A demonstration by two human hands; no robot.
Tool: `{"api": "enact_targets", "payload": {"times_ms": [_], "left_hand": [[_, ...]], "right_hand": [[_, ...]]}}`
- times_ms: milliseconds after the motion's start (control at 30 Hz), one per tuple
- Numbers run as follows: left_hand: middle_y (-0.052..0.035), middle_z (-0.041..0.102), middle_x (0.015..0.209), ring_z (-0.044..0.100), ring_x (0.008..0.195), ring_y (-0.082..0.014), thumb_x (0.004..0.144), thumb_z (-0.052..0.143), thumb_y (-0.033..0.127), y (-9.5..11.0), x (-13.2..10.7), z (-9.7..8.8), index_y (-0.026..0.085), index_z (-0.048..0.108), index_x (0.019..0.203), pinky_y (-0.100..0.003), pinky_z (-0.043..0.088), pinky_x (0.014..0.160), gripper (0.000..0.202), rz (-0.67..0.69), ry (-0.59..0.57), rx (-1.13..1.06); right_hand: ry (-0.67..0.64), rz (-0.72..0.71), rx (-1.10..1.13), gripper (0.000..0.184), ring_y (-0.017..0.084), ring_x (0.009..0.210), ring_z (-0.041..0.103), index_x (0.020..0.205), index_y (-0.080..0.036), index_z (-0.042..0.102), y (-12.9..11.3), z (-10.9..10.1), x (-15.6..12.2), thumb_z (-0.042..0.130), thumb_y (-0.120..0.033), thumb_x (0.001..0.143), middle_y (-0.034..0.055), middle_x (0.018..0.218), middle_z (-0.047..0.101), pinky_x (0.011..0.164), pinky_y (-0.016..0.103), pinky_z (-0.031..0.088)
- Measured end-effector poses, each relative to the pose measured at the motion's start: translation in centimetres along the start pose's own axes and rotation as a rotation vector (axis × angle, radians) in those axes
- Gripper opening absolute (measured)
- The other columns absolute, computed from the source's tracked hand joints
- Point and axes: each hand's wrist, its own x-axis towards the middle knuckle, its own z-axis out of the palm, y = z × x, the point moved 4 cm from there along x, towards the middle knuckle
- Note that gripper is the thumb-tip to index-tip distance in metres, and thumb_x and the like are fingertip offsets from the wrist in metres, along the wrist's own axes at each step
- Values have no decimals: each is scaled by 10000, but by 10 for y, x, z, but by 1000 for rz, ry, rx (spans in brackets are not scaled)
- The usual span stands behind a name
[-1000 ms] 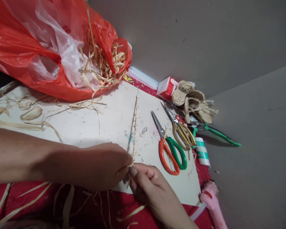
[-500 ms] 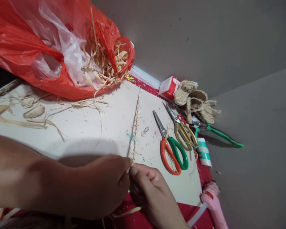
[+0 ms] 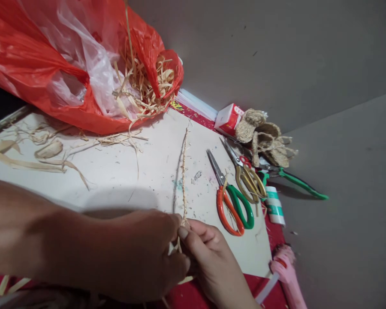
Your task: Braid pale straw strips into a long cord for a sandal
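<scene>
A thin braided straw cord (image 3: 183,171) runs up the white board (image 3: 122,176) from my hands. My left hand (image 3: 141,253) and my right hand (image 3: 209,257) meet at its near end, both with fingers pinched shut on the cord and its loose straw strands. The strands below my fingers are mostly hidden by my hands. An orange-and-green handled pair of scissors (image 3: 230,197) lies just right of my right hand.
A red plastic bag (image 3: 67,64) spilling straw strips sits at the back left. Gold-handled scissors (image 3: 246,174), green-handled pliers (image 3: 296,182), a tape roll (image 3: 274,206), woven straw pieces (image 3: 263,135), a small red-white box (image 3: 229,119) and a pink glue gun (image 3: 287,274) crowd the right side.
My hands have drawn slightly nearer to me and my left hand has curled more over the cord's end. The cord has bent a little; the view has shifted slightly.
</scene>
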Motion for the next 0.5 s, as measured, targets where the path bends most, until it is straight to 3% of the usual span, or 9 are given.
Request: {"api": "enact_targets", "payload": {"times_ms": [67, 200, 267, 333, 367, 433, 500], "left_hand": [[31, 491, 495, 349, 410, -77, 839, 419, 391, 12, 4, -14, 194, 508, 619, -234, 195, 391, 308, 11, -52, 240], [14, 546, 621, 410, 551, -83, 778, 459, 220, 38, 17, -40, 170, 521, 627, -220, 298, 538, 170, 222, 185, 434], [2, 591, 685, 450, 577, -93, 764, 456, 218, 33, 23, -34, 173, 545, 705, -225, 337, 563, 116, 152, 108, 242], [10, 585, 656, 414, 487, -87, 781, 413, 262, 16, 25, -16, 183, 529, 739, -226, 327, 481, 146, -102, -97, -109], [30, 564, 639, 388, 462, -81, 764, 446, 272, 11, 25, -8, 194, 522, 796, -221, 313, 456, 113, -161, -145, -234], [63, 468, 532, 327, 423, -74, 760, 467, 277, 5, 24, 4, 199, 493, 769, -211, 252, 405, 82, -208, -209, -303], [89, 384, 472, 278, 400, -70, 758, 469, 254, 3, 23, 7, 211, 454, 756, -204, 201, 376, 46, -216, -193, -297]], "right_hand": [[10, -8, 48, 332, 44, 395, 218, 695, -145, 621, 2, -5, -1, 621, -452, 821, -77, 453, 351, 383, 173, 184], [-44, -35, 108, 312, 40, 392, 200, 728, -137, 635, 1, -9, -3, 589, -415, 862, -98, 425, 288, 393, 177, 156], [-78, -39, 121, 309, 37, 391, 195, 720, -133, 628, -1, -8, -3, 587, -402, 867, -99, 432, 286, 392, 180, 155], [-99, -48, 130, 311, 36, 390, 183, 687, -135, 597, -3, -8, -3, 589, -388, 868, -102, 439, 277, 388, 183, 146], [-102, -58, 132, 319, 36, 390, 183, 660, -140, 571, -4, -8, -3, 589, -380, 869, -102, 440, 278, 388, 185, 145], [-101, -76, 123, 348, 37, 391, 202, 608, -152, 506, -5, -8, -2, 585, -361, 874, -96, 439, 302, 392, 191, 155], [-111, -82, 106, 366, 41, 394, 213, 593, -159, 468, -4, -9, -2, 576, -358, 881, -91, 433, 325, 398, 196, 158]]}}
